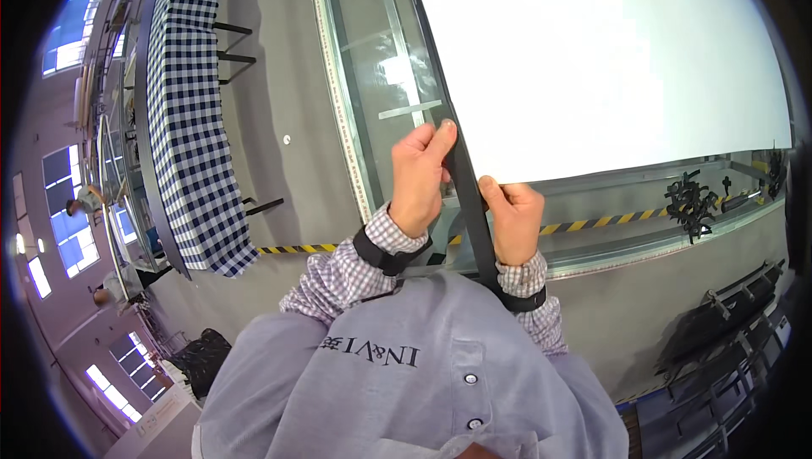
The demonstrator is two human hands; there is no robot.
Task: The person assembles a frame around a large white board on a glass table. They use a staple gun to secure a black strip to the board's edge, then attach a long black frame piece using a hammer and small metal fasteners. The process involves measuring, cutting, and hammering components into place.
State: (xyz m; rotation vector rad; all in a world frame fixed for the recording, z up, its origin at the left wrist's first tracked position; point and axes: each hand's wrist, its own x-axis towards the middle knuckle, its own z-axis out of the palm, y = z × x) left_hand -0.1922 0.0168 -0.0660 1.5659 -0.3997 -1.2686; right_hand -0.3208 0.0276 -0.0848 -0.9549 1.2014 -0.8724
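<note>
A large white sheet (609,61) spreads out in front of me, with a long black strip (468,197) running along its left edge and past its near corner toward my body. My left hand (420,173) is closed on the strip from its left side, thumb on top. Lower down, my right hand (513,218) is closed at the strip's right edge. Its thumb tip lies at the near left corner of the sheet. The fingers curled under both hands are mostly hidden. Each wrist wears a black band.
Beneath the sheet is a glass-topped table (368,78) with measuring tape along its edge. A pile of small black parts (692,205) lies on its right side. A table with a checkered cloth (190,112) stands left, black racks (719,324) lower right. Two people are far left.
</note>
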